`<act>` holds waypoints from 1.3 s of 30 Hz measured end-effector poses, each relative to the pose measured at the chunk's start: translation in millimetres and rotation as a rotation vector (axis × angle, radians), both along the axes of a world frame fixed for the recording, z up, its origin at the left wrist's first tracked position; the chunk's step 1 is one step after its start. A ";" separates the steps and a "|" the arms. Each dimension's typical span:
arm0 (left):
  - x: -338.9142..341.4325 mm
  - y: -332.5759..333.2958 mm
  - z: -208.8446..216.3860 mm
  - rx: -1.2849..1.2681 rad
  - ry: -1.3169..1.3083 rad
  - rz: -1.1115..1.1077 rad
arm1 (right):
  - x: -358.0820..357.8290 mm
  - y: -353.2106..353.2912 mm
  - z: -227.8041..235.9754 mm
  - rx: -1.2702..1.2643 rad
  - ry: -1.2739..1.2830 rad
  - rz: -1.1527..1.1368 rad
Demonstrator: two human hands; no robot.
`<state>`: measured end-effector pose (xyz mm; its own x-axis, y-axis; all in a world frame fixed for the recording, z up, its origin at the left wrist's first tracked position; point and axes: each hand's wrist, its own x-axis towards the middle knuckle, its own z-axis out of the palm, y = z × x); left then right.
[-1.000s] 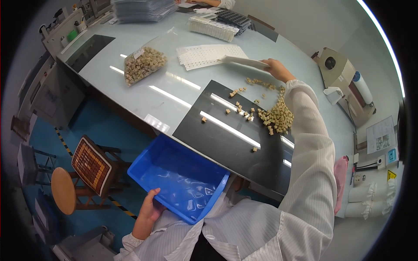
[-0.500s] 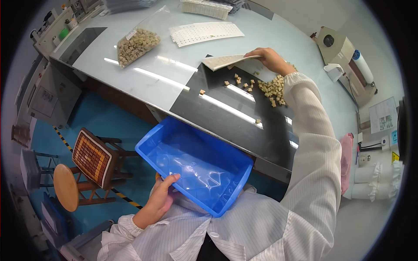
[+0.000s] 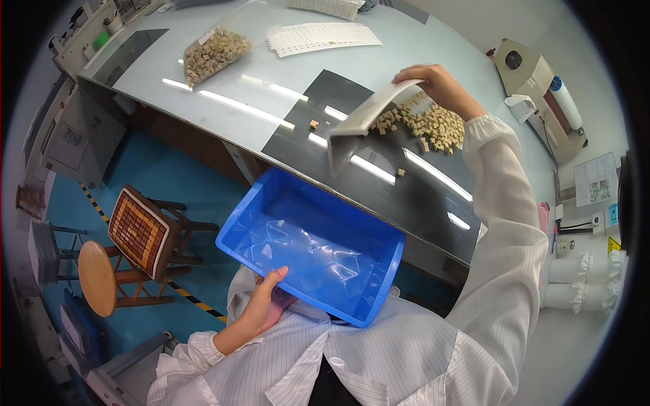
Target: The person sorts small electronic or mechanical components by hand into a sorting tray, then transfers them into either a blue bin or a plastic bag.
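Observation:
My left hand (image 3: 266,306) grips the near rim of a blue plastic bin (image 3: 387,279), thumb over the edge. The bin is tilted against the table's front edge, with clear plastic film (image 3: 298,250) inside. My right hand (image 3: 443,89) holds a bent white board (image 3: 379,108) by its far end. The board's near edge is low over the dark panel (image 3: 291,145) of the tabletop; I cannot tell whether it touches. Right of the board lies a pile of small beige cubes (image 3: 439,127). Two stray cubes lie apart, one left of the board, one nearer the front edge.
A clear bag of similar cubes (image 3: 217,55) lies at the table's left. A white perforated sheet (image 3: 325,38) lies farther back. At the right stands a beige machine with a roll (image 3: 565,101). Stools (image 3: 139,233) stand on the blue floor at the left.
My right hand and the board have moved right, and the board has swung steeper. Scattered cubes are now closer to the pile. The bin has shifted slightly right, still in my left hand.

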<state>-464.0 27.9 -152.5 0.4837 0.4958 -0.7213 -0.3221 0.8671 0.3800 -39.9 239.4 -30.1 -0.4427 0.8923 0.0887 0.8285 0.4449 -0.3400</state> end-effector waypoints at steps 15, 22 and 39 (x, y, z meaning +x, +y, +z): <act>10.1 -1.0 11.3 -0.087 -0.039 -0.208 | -36.7 23.4 -24.5 0.016 -0.026 0.169; 7.3 2.1 9.3 -0.071 -0.026 -0.214 | 31.2 -13.3 -3.4 0.326 0.005 -0.002; 17.6 -7.0 5.1 -0.052 -0.016 -0.307 | 175.0 -56.6 -40.2 0.205 -0.470 -0.842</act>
<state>-446.3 20.9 -147.4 0.6166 0.2879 -0.7328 -0.0481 0.9428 0.3299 135.1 182.8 -70.3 0.3005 0.9192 0.2543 0.9328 -0.3388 0.1225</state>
